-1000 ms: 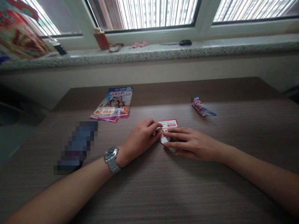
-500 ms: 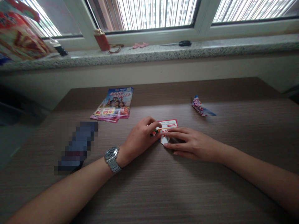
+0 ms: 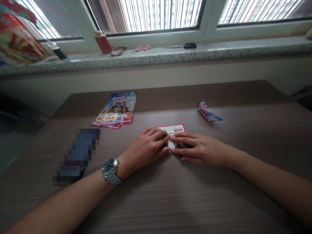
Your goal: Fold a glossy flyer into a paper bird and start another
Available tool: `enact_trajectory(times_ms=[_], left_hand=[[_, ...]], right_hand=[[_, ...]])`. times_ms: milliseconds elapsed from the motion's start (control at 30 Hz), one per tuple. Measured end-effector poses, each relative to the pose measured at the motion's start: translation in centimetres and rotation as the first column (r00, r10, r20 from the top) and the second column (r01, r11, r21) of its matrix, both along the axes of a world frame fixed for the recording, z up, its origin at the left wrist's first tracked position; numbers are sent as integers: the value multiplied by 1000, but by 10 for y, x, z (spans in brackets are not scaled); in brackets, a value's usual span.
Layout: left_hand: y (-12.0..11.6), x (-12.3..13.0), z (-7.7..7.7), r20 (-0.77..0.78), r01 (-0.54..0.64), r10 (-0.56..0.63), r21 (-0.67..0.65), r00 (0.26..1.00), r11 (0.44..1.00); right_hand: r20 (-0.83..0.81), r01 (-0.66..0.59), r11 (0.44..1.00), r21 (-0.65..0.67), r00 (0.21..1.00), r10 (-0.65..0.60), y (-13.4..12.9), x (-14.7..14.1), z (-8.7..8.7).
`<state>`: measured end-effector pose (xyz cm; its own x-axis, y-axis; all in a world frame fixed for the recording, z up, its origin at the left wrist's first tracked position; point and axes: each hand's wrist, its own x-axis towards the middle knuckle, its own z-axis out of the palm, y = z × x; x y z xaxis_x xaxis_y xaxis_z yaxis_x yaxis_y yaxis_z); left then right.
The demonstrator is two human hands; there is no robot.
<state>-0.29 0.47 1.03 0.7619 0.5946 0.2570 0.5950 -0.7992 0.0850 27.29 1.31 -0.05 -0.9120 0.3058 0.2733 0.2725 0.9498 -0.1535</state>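
On the wood-grain worktop (image 3: 151,195), left hand (image 3: 145,148) and right hand (image 3: 198,148) meet over a paper (image 3: 175,129)
Left grip bends over its left side, pinching or pressing I cannot tell; right grip is unclosed, fingers spread on top, likely to hold it flat; glossy flyers (image 3: 117,109) lie stacked aside, perhaps for room; the paper looks thin, red-edged; a folded piece (image 3: 206,112) sits creased, angular
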Motion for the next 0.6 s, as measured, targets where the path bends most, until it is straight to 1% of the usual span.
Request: enact_trajectory(times_ms=[200,367,500,600], left_hand=[[-2,-2,1,-21,42,-43,-25,999,999],[-5,-4,1,-59,22,-25,-44,998,999],[-6,-3,1,-81,-2,-4,-75,997,997],[-5,-2,0,-64,0,-6,-100,998,995]], right_hand=[[13,3,1000,22,1000,-4,5,6,2],[13,-11,1000,1,1000,11,6,7,1],[-62,12,999,-52,998,-16,9,7,-3],[-119,55,993,-103,991,-67,11,7,-5]])
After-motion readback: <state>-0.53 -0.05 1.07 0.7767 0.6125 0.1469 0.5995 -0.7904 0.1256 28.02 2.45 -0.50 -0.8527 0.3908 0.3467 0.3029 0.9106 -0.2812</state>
